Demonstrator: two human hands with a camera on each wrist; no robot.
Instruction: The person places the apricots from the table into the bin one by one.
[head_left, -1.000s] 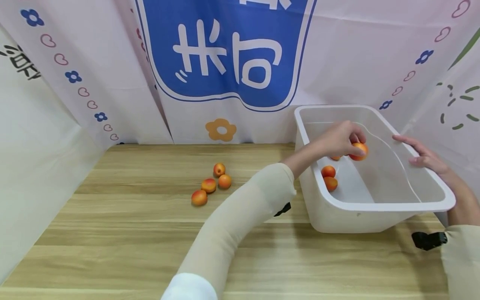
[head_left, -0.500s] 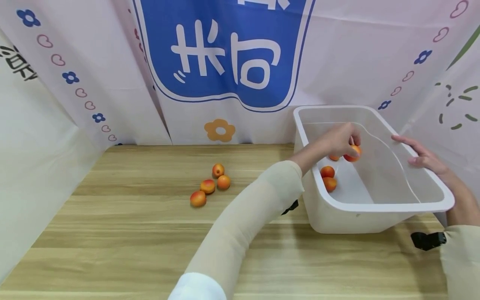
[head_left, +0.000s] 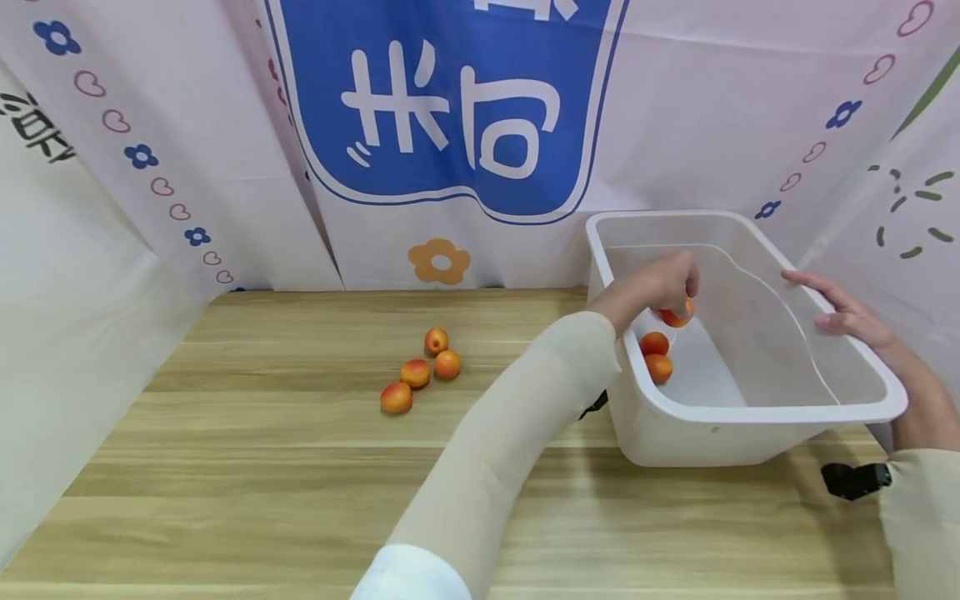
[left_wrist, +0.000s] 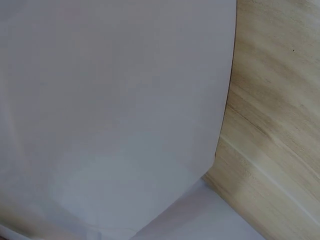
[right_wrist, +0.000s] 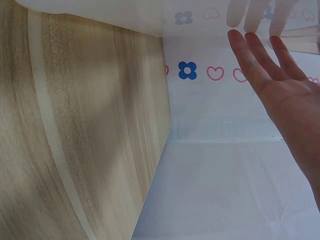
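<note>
My left hand (head_left: 660, 283) reaches down inside a white plastic bin (head_left: 757, 414) and holds an apricot (head_left: 678, 315) between its fingers. Two more apricots (head_left: 657, 357) lie on the bin floor along the left wall. The held fruit and the hand hide the floor behind them. My right hand (head_left: 855, 315) holds the bin's right rim, its thumb over the top edge. In the right wrist view, straight fingers (right_wrist: 257, 60) of that hand touch the bin's outer wall. The left wrist view shows neither the left hand nor the fruit.
Several apricots (head_left: 416, 373) sit close together on the wooden table (head_left: 300, 483), left of the bin. A printed white cloth (head_left: 517, 250) hangs right behind the table and bin. Each wrist carries a small black camera, such as the black camera (head_left: 855, 481) at the right.
My left hand has moved left and lower inside the bin with the apricot in its fingers, covering an apricot seen there before. The right hand has stayed on the rim.
</note>
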